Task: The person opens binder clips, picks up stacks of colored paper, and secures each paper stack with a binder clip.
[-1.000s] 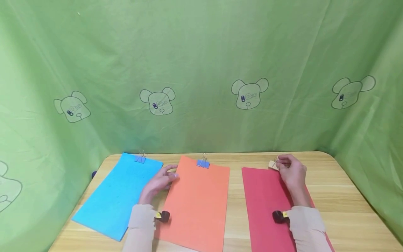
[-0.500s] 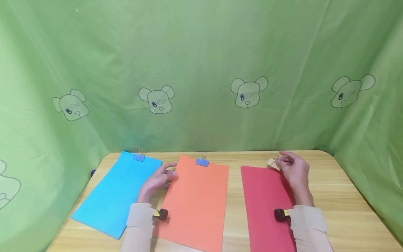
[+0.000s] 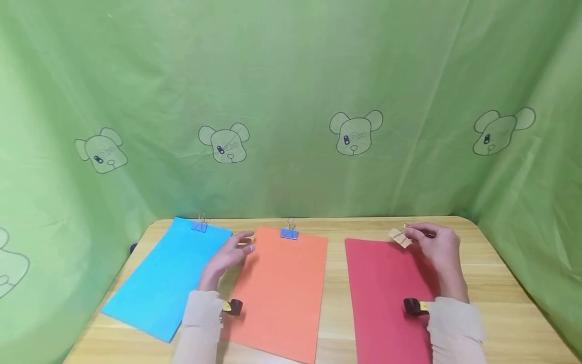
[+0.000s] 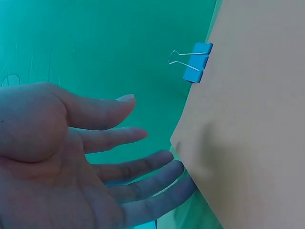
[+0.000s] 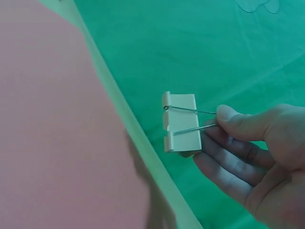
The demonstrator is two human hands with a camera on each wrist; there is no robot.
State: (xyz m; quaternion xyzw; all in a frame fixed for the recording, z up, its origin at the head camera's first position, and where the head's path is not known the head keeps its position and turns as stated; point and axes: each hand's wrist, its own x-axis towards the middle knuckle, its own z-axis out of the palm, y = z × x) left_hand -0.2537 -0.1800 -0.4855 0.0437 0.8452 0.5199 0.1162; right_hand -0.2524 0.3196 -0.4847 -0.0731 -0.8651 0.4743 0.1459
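My right hand (image 3: 438, 247) pinches a cream binder clip (image 5: 183, 123) by its wire handle, between thumb and fingers. In the right wrist view the clip is apart from the paper edge; in the head view it appears tilted over the top edge of the red paper stack (image 3: 382, 293). My left hand (image 3: 229, 258) has its fingers spread and holds nothing, beside the upper left edge of the orange paper stack (image 3: 282, 298). A blue binder clip (image 4: 198, 63) sits on the orange stack's top edge.
A blue paper stack (image 3: 163, 278) lies at the left, with another blue binder clip (image 3: 199, 227) on its top edge. The wooden table (image 3: 495, 283) carries all three stacks. Behind its far edge hangs a green curtain (image 3: 291, 76) printed with bear heads.
My right hand has moved a little to the right, and the cream binder clip has tilted and come off the red paper's edge. The left hand's fingers have eased away from the orange stack.
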